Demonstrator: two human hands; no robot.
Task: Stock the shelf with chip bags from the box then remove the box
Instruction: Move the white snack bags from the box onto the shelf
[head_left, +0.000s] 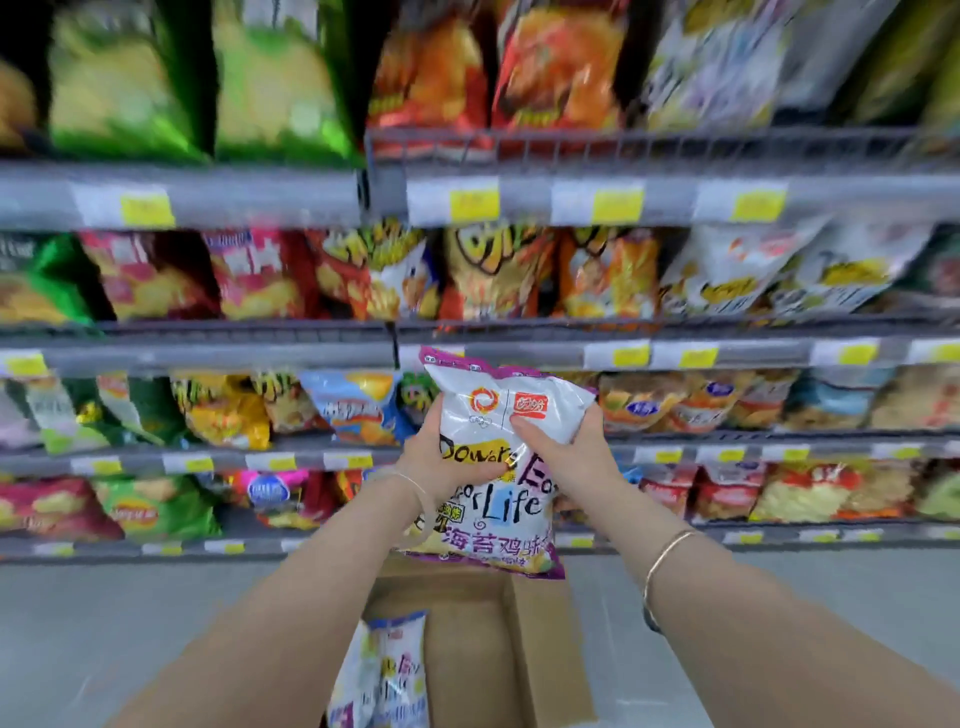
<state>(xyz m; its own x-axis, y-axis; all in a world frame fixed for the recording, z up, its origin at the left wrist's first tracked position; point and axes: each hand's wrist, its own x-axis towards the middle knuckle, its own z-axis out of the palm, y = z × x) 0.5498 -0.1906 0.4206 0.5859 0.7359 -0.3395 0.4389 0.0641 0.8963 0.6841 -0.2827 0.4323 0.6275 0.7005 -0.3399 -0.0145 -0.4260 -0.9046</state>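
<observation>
I hold a white chip bag with purple edges (498, 410) upright in front of the shelves, at the height of the third shelf. My left hand (441, 457) grips its left side and my right hand (566, 452) grips its right side. Below my arms an open cardboard box (478, 649) sits on the floor. Inside the box stands another white and purple chip bag (384, 675), at its left side.
Grey shelves (208, 353) with yellow price tags run across the whole view, packed with chip bags of many colours. The picture is blurred towards the top. Grey floor (130, 623) lies on both sides of the box.
</observation>
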